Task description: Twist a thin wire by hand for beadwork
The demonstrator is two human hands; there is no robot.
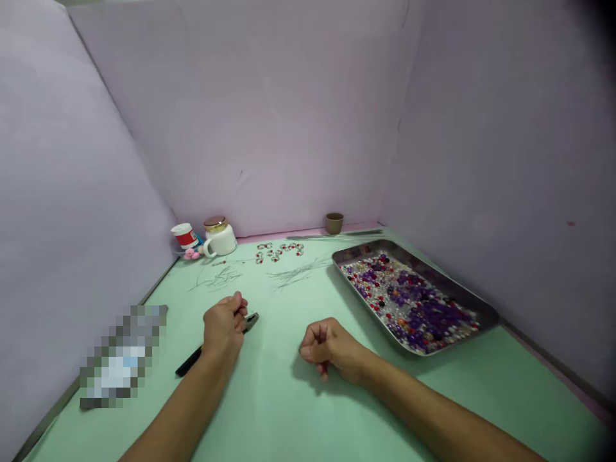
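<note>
My left hand (224, 324) rests on the green table and grips a pair of pliers (250, 322) with black handles; the metal jaws stick out to the right of my fingers and a handle runs back to the lower left. My right hand (327, 346) lies on the table as a loose fist with nothing seen in it, just left of a steel tray (481, 305) filled with purple, red and clear beads (414, 301). Thin wire pieces (293, 274) and small beaded rings (278, 251) lie further back.
A white jar with a gold lid (219, 236), a red-and-white cup (184, 235) and a small brown cup (333, 222) stand by the back wall. A blurred object (122, 356) lies at the left edge. Lilac panels wall in the table on three sides.
</note>
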